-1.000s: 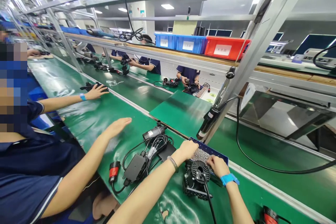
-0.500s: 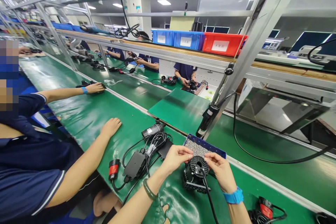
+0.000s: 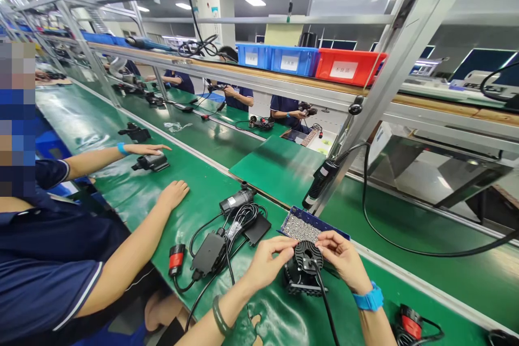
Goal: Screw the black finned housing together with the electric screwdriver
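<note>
A black round finned lamp housing (image 3: 302,273) with a black cable stands on the green belt in front of me. My left hand (image 3: 265,262) pinches at its left top edge, fingers closed on something too small to make out. My right hand (image 3: 344,259), with a blue wristband, rests on the housing's right top edge with fingers curled. Just behind the housing lies a blue tray of small silver screws (image 3: 302,227).
A black power adapter with coiled cables and a red plug (image 3: 211,251) lies to my left. A co-worker's hand (image 3: 172,194) rests flat on the belt. An electric screwdriver (image 3: 322,184) hangs from the frame. Another red plug (image 3: 409,327) lies at right.
My hands came back from the screw tray to the top of the housing and closed in on it. The neighbour's hand settled flat; a black part appeared near the far co-worker's hand.
</note>
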Action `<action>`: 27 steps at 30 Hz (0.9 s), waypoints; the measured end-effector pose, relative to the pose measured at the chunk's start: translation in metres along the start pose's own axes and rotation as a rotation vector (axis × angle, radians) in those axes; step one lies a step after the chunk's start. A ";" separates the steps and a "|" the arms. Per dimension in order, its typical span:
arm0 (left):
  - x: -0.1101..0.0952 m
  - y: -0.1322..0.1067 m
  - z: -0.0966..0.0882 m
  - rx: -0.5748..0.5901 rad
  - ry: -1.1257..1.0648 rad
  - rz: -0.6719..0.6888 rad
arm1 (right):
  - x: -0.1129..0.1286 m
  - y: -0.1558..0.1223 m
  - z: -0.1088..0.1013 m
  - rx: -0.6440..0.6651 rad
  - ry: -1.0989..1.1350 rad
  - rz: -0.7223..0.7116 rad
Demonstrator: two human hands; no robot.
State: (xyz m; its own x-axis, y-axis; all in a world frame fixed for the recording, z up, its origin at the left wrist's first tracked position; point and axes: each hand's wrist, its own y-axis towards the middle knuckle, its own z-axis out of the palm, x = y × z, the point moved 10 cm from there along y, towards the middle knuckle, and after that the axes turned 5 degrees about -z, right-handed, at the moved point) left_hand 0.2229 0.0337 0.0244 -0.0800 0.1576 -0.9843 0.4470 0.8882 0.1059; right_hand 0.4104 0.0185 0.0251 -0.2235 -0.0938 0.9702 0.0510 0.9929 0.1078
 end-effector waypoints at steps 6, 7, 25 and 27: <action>0.013 -0.026 0.024 0.034 0.133 0.031 | 0.030 0.012 0.005 0.157 -0.230 -0.102; 0.014 -0.026 0.025 0.039 0.145 0.034 | 0.035 0.013 0.005 0.183 -0.263 -0.117; 0.011 -0.019 0.033 0.199 0.081 0.162 | 0.018 -0.027 -0.010 0.138 -0.339 -0.059; 0.010 -0.020 0.038 0.216 0.104 0.208 | 0.023 -0.009 -0.022 -0.002 -0.333 -0.087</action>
State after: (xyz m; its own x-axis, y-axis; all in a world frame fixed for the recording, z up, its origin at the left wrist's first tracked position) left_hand 0.2467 0.0014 0.0067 -0.0525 0.3798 -0.9236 0.6413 0.7218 0.2604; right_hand 0.4261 0.0056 0.0510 -0.5323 -0.1490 0.8334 0.0198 0.9819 0.1882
